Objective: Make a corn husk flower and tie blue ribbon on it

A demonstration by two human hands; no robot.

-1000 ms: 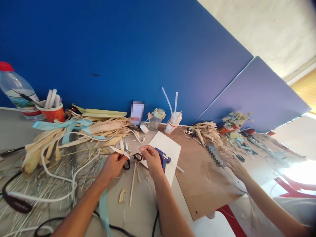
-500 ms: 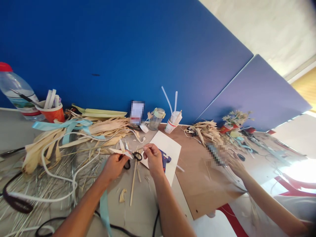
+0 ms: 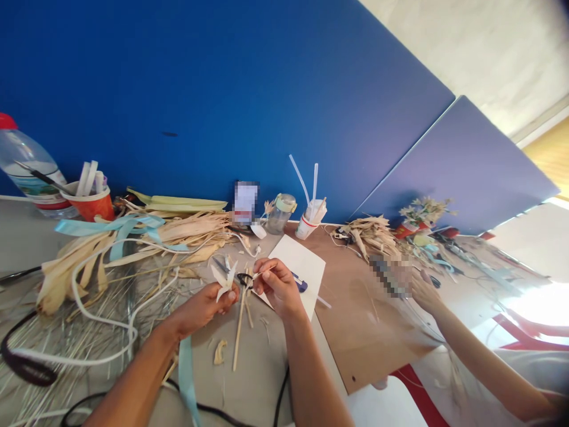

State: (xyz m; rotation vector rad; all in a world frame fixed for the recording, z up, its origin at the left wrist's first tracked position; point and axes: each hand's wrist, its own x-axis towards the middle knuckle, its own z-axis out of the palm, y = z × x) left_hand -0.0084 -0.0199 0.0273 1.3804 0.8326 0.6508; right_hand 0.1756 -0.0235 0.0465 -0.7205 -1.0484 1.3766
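Pinching a pale petalled flower (image 3: 225,283), the left hand (image 3: 208,307) has its thumb and fingers shut together on it; from here I see the petals fan out above the fingertips, two pointing up, one down. Further right, the right hand (image 3: 281,290) clamps a thin pale stick (image 3: 259,274) at its fingertips, lengthwise nearly level, left end toward the flower, apart from it

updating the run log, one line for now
left hand: holding pale flower-shaped piece; right hand: pinching thin pale strip; blue tool: partly hidden, on white sheet
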